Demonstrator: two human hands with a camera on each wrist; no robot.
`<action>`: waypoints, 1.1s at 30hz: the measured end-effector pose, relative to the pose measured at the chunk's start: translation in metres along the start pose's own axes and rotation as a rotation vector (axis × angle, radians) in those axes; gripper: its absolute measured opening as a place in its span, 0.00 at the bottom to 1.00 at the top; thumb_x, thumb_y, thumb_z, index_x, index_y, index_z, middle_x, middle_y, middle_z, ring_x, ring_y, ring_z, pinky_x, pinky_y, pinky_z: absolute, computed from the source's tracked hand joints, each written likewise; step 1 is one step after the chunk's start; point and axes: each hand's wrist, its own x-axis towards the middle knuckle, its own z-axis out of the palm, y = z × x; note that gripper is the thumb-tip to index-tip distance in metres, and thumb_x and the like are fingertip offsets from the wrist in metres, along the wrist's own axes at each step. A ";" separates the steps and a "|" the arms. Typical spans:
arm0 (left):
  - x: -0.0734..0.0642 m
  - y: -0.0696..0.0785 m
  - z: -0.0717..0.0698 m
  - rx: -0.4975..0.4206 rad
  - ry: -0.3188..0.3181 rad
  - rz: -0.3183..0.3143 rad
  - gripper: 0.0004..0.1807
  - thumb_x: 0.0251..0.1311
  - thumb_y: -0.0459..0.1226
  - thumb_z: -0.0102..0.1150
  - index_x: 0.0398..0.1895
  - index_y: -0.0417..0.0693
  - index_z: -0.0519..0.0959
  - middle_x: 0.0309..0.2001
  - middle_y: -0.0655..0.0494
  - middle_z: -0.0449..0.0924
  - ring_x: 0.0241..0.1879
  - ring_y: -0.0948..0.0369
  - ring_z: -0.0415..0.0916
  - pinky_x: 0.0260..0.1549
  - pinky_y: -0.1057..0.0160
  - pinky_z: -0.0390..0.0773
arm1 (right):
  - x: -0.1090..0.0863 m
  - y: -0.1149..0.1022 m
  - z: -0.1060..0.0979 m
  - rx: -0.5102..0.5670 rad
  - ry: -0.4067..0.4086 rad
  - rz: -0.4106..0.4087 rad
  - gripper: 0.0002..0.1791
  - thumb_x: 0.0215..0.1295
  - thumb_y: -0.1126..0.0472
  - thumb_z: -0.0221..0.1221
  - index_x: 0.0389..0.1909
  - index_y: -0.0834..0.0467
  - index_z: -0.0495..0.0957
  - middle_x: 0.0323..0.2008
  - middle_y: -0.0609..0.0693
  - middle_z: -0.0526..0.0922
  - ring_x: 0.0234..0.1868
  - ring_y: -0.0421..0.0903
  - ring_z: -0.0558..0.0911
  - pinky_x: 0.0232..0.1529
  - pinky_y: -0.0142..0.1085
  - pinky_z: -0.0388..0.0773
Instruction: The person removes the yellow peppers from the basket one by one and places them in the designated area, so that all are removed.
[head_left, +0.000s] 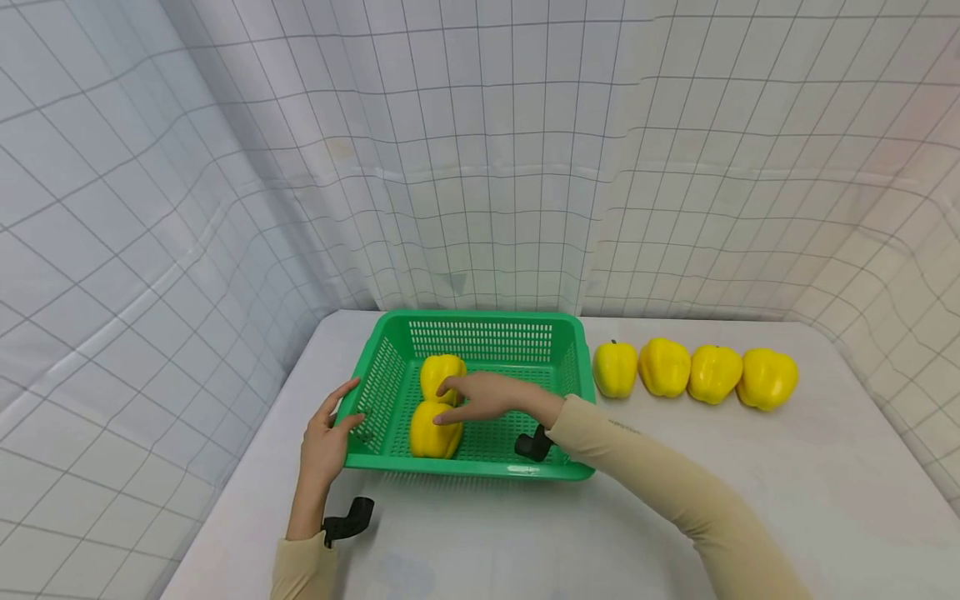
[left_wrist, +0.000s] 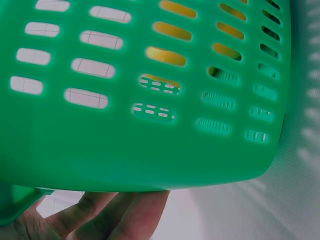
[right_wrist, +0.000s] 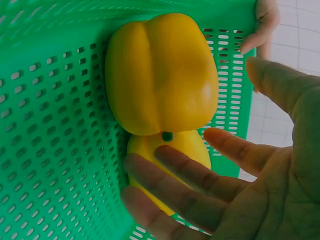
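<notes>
Inside a green plastic basket (head_left: 480,468), two yellow bell peppers lie one behind the other: a nearer pepper (head_left: 427,433) and a farther pepper (head_left: 441,368). My right hand (head_left: 487,395) is over them, fingers spread and holding nothing. In the right wrist view, its fingers (right_wrist: 185,175) partly cover one pepper (right_wrist: 192,145), while the other pepper (right_wrist: 160,75) shows beside them. At the basket's left end, my left hand (head_left: 324,446) grips the rim, its thumb over the edge. The left wrist view shows its fingers (left_wrist: 135,215) at the rim, outside the slotted wall (left_wrist: 90,145).
To the right of the basket, several more yellow bell peppers (head_left: 664,367) stand in a row on the white tabletop (head_left: 480,542). White grid-patterned curtains (head_left: 510,167) enclose the back and sides. A black wrist mount (head_left: 534,444) hangs from my right wrist, over the basket.
</notes>
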 end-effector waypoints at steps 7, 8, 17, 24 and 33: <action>-0.001 0.000 0.000 -0.003 -0.001 -0.003 0.27 0.67 0.36 0.52 0.69 0.59 0.66 0.57 0.36 0.71 0.31 0.54 0.72 0.19 0.61 0.66 | 0.012 -0.003 0.006 0.017 -0.074 0.076 0.35 0.66 0.40 0.53 0.66 0.58 0.65 0.60 0.53 0.72 0.59 0.47 0.70 0.56 0.39 0.66; 0.000 0.000 0.000 -0.003 -0.001 -0.004 0.27 0.67 0.36 0.52 0.69 0.60 0.66 0.57 0.36 0.71 0.33 0.53 0.73 0.20 0.61 0.66 | 0.013 -0.004 0.007 0.023 -0.080 0.085 0.36 0.66 0.39 0.53 0.67 0.58 0.65 0.61 0.53 0.71 0.59 0.47 0.70 0.57 0.39 0.65; 0.000 0.000 0.001 -0.005 0.005 -0.015 0.27 0.67 0.36 0.52 0.68 0.60 0.67 0.56 0.36 0.72 0.27 0.54 0.70 0.19 0.61 0.64 | 0.021 -0.007 0.014 0.142 -0.112 0.161 0.41 0.64 0.38 0.53 0.70 0.58 0.58 0.56 0.54 0.72 0.45 0.46 0.74 0.36 0.41 0.77; 0.000 0.001 0.000 -0.007 0.000 -0.022 0.27 0.67 0.36 0.52 0.69 0.60 0.66 0.55 0.35 0.73 0.32 0.53 0.74 0.20 0.61 0.68 | 0.026 -0.005 0.017 0.229 -0.148 0.202 0.42 0.64 0.38 0.54 0.72 0.54 0.55 0.54 0.53 0.70 0.47 0.48 0.74 0.31 0.44 0.79; -0.001 0.001 0.000 -0.004 0.003 -0.032 0.27 0.67 0.37 0.52 0.69 0.62 0.66 0.57 0.37 0.71 0.36 0.50 0.73 0.22 0.60 0.68 | 0.030 -0.001 0.020 0.242 -0.143 0.171 0.38 0.61 0.42 0.60 0.68 0.51 0.60 0.55 0.53 0.70 0.47 0.48 0.73 0.32 0.43 0.78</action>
